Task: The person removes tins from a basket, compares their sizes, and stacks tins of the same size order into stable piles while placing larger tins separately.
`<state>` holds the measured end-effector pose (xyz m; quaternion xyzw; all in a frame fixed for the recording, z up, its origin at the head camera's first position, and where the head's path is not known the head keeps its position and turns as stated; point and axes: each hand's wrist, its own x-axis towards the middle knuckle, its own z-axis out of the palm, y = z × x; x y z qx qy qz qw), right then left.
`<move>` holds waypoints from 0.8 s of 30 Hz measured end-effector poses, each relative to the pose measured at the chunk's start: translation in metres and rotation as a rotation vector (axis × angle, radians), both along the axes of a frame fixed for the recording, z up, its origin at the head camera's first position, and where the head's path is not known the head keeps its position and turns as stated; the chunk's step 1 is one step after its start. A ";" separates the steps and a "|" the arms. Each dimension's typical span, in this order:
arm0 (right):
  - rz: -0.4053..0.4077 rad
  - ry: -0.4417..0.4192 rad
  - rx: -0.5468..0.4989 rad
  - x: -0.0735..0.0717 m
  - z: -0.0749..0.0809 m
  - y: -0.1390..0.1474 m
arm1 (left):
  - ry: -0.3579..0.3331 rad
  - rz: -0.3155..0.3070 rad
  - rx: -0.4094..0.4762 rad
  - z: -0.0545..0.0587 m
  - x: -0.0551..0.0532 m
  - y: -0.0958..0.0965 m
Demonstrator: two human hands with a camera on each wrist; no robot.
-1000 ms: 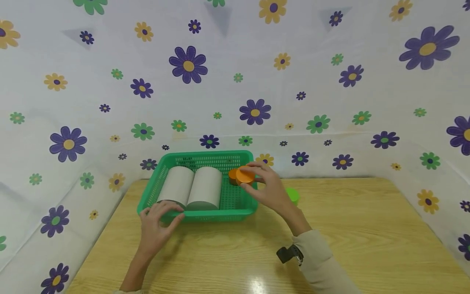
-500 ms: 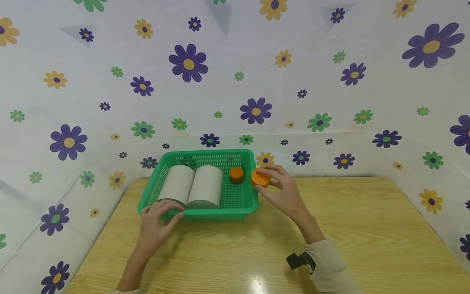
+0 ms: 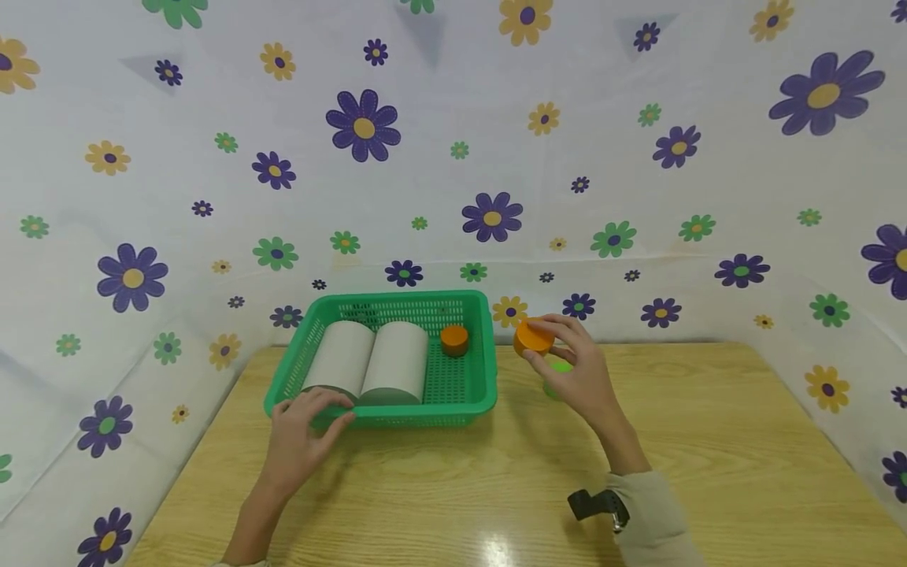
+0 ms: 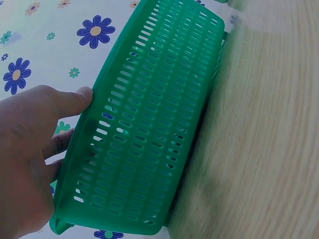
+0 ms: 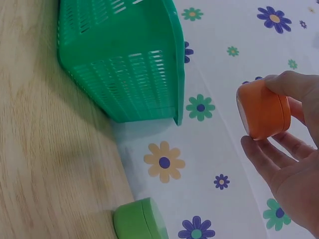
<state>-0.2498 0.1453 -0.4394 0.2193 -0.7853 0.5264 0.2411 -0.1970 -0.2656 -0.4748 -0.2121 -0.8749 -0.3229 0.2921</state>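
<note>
A white cloth (image 3: 453,87) printed with purple, green and yellow flowers forms the background. A wood-grained table (image 3: 425,488) lies before it, its far edge near the cloth. On the table rests a green slotted basket (image 3: 425,411), left of the table's middle in the head view. Within its left and central portion, two white cylinders (image 3: 340,358) lie on their sides, next to each other. The left hand (image 3: 301,433) is clamped on the basket's near rim, thumb on the outer side and fingers over the inner side (the left wrist view shows the thumb tip against the edge). The right hand (image 3: 577,370) is raised to the right of the basket, its thumb and fingers closed about an orange container (image 3: 533,339). A black strap (image 3: 598,505) shows at the right wrist, beside a beige sleeve. The held container is clear of the basket and above the table. A green container (image 5: 134,221) stands on the table, partly hidden by the right hand in the head view. A second orange container (image 3: 454,342) sits inside the basket, toward its far right corner.
</note>
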 end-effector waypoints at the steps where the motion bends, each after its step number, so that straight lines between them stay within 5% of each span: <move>1: -0.006 -0.004 -0.004 0.001 0.000 0.001 | 0.002 0.000 -0.008 0.000 0.000 0.000; 11: -0.015 -0.035 -0.044 0.021 0.023 0.005 | 0.006 0.005 -0.038 -0.003 -0.001 -0.001; 24: -0.047 -0.080 -0.089 0.016 0.009 0.018 | 0.011 -0.001 0.011 -0.007 -0.004 -0.002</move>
